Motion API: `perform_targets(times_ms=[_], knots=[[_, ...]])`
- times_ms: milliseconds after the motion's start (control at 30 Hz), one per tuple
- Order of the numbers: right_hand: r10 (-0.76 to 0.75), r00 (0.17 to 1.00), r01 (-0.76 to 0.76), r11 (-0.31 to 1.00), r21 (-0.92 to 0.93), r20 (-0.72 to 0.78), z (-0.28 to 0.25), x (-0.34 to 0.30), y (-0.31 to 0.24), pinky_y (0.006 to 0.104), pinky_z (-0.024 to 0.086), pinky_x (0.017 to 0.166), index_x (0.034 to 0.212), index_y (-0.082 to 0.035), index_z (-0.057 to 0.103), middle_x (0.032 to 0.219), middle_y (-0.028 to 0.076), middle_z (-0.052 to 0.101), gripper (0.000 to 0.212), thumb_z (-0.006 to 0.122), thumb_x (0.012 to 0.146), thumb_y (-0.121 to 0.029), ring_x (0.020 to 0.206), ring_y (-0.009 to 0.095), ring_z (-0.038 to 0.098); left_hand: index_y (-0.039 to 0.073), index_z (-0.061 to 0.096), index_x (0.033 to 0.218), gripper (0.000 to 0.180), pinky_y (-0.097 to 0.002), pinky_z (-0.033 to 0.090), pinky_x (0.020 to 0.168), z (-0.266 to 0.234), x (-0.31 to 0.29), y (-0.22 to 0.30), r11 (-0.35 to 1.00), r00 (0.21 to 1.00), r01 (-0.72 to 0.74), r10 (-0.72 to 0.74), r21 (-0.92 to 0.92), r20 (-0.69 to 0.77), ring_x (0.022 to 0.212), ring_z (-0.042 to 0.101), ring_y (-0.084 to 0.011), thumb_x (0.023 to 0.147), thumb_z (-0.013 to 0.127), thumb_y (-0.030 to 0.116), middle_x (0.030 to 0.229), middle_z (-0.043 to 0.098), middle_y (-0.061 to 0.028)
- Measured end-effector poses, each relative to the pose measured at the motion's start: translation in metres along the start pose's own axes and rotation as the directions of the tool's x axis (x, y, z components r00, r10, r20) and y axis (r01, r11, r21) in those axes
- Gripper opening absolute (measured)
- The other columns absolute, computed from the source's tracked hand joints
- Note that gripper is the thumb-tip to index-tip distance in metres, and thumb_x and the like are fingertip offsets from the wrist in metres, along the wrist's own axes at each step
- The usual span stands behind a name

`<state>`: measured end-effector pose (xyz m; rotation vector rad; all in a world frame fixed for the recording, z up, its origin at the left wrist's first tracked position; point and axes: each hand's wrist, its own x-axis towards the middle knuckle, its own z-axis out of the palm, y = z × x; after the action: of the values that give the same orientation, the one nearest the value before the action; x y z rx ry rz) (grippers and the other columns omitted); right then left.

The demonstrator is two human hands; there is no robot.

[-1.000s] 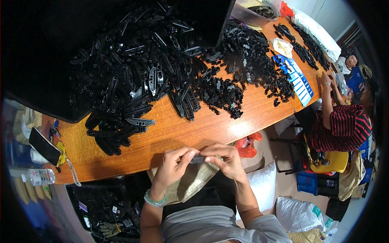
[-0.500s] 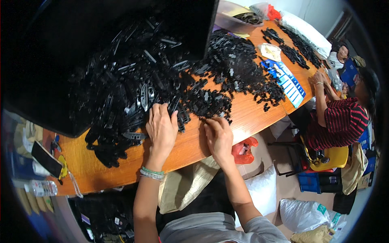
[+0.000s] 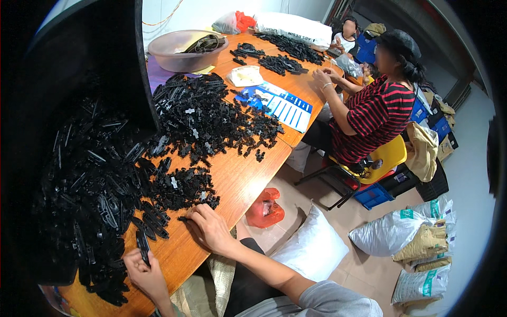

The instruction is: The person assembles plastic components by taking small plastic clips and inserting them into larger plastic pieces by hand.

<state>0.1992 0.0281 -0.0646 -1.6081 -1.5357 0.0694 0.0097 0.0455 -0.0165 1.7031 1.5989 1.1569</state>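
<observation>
My left hand (image 3: 146,276) is closed on a long, narrow black plastic part (image 3: 142,244), which points up from between thumb and fingers. At the table's front edge, my right hand (image 3: 212,228) pinches a small black plastic piece (image 3: 183,218) at its fingertips. Ahead of my left hand spreads a big heap of long black plastic parts (image 3: 108,211), some with shiny faces. Beyond my right hand is a pile of small black clips (image 3: 182,187), with a larger pile of similar pieces (image 3: 195,119) behind it.
A black bin (image 3: 95,58) tips over the long parts. A pinkish basin (image 3: 174,50), a blue-and-white sheet (image 3: 288,108) and a white sack (image 3: 293,29) lie farther along the wooden table (image 3: 253,171). A co-worker in a striped shirt (image 3: 375,113) sits at the right; sacks (image 3: 391,230) stand on the floor.
My view has swung right. The left hand has come off the heap with a long black part in it. A small black piece now shows in my right fingertips.
</observation>
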Motion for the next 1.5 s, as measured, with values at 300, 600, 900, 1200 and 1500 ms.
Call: perform_targets(times_ms=[300,600,900,1200,1500], knots=[[-0.054,0.999,0.054,0.998,0.042,0.000,-0.003,0.006,-0.005,0.0370,0.045,0.067,0.093,0.000,0.058,0.087,0.012,0.051,0.018,0.067,0.078,-0.005,0.080,0.030,0.053,0.000,0.043,0.083,0.018,-0.0288,0.040,0.059,0.004,-0.033,-0.033,0.994,0.998,0.065,-0.065,-0.085,0.005,0.064,0.048,-0.0159,0.076,0.060,-0.002,0.081,0.052,-0.0089],[-0.043,0.999,0.043,0.999,0.015,0.009,-0.003,0.003,-0.005,0.0370,0.045,0.068,0.094,-0.001,0.059,0.088,0.012,0.051,0.018,0.067,0.078,-0.005,0.081,0.030,0.052,0.000,0.042,0.082,0.019,-0.0298,0.043,0.063,0.002,-0.036,-0.035,0.985,0.998,0.067,-0.064,-0.156,0.023,0.068,0.051,-0.0176,0.077,0.060,-0.001,0.080,0.053,-0.0099],[-0.040,0.999,0.040,0.999,0.011,0.011,-0.004,0.004,-0.006,0.0371,0.046,0.069,0.096,-0.002,0.060,0.089,0.013,0.052,0.021,0.066,0.076,-0.001,0.082,0.031,0.053,0.002,0.043,0.089,0.015,-0.0236,0.036,0.054,0.005,-0.037,-0.050,0.982,1.000,0.019,-0.020,-0.187,-0.006,0.064,0.042,-0.0107,0.088,0.057,0.006,0.078,0.044,-0.0037],[0.032,0.995,-0.015,0.984,0.176,-0.096,-0.005,0.000,-0.006,0.0327,0.048,0.067,0.098,-0.003,0.060,0.090,0.012,0.053,0.021,0.063,0.078,0.003,0.077,0.027,0.058,0.001,0.045,0.097,0.012,-0.0207,0.037,0.050,0.007,-0.035,-0.036,0.931,0.994,0.094,-0.111,-0.352,-0.027,0.059,0.045,-0.0078,0.093,0.054,0.008,0.082,0.049,-0.0050],[0.216,0.970,-0.227,0.629,0.744,0.113,-0.018,-0.038,-0.065,0.0218,0.048,0.069,0.097,0.001,0.066,0.095,0.007,0.057,0.014,0.063,0.083,0.003,0.082,0.012,0.059,0.001,0.043,0.100,0.025,-0.0220,0.045,0.062,0.014,-0.054,-0.014,0.904,0.998,-0.009,0.037,-0.428,0.057,0.072,0.053,-0.0115,0.083,0.060,-0.006,0.093,0.052,-0.0077]])
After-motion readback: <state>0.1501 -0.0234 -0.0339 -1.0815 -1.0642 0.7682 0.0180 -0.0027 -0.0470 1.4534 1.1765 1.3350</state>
